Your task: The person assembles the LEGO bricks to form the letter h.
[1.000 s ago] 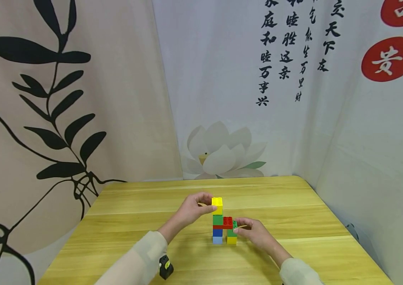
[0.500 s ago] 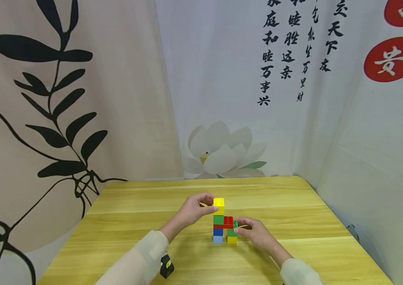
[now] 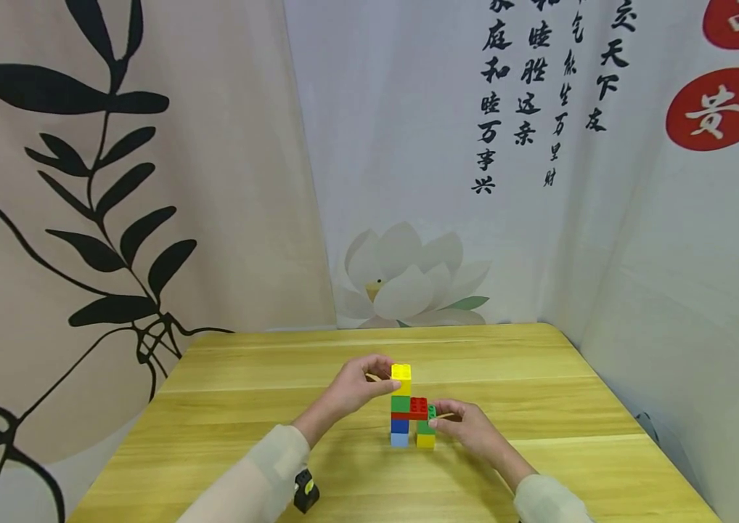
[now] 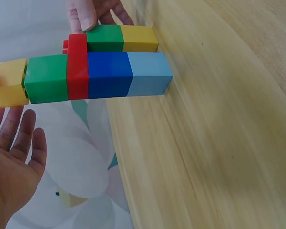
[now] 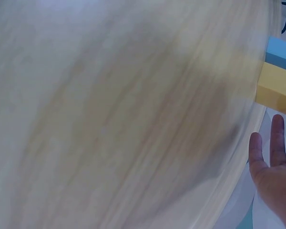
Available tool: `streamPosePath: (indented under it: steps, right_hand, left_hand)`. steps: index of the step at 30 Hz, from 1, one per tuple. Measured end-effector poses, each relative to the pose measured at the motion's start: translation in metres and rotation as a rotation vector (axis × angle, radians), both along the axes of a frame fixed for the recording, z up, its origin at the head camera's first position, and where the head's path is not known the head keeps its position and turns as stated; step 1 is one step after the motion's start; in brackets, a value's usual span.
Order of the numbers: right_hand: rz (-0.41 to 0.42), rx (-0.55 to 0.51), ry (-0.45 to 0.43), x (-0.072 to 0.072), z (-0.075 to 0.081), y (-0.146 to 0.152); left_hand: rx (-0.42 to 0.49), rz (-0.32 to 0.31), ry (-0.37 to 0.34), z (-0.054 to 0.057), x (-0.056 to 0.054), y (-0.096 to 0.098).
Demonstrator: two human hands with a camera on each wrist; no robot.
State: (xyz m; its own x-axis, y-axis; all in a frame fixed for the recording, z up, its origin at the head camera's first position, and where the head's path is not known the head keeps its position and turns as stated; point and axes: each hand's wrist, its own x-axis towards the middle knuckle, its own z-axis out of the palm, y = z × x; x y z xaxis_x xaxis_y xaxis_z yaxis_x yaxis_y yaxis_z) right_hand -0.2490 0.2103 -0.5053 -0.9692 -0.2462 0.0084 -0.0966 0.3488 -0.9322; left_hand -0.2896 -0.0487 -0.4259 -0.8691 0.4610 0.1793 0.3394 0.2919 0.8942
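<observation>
A toy-brick structure stands on the table in the head view. Its left column has a light blue brick (image 3: pixel 399 440), a blue brick (image 3: pixel 399 426), a flat red brick (image 3: pixel 418 408), a green brick (image 3: pixel 400 404) and a yellow brick (image 3: pixel 401 376) on top. My left hand (image 3: pixel 354 383) pinches that top brick, thumb in front. Studs show in a narrow gap beneath it in the left wrist view. Under the red brick's right side stand another green brick (image 4: pixel 105 38) and a lower yellow brick (image 3: pixel 425 441). My right hand (image 3: pixel 470 427) grips this green brick between thumb and fingers.
The wooden table (image 3: pixel 245 407) extends around the structure on all sides. Below my left forearm is a small black device (image 3: pixel 305 492) with a yellow spot. A printed curtain (image 3: pixel 409 181) hangs behind the table's far edge.
Both hands keep their places on the bricks. Only a slight shift of the head view shows between the frames.
</observation>
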Motion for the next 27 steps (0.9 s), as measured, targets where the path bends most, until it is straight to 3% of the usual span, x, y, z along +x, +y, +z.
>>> streamPosePath:
  steps: [27]
  right_hand:
    - [-0.008, -0.001, -0.005, 0.0002, 0.0001, 0.0011]
  left_hand:
    - [0.024, 0.02, 0.011, -0.008, -0.0014, 0.0044]
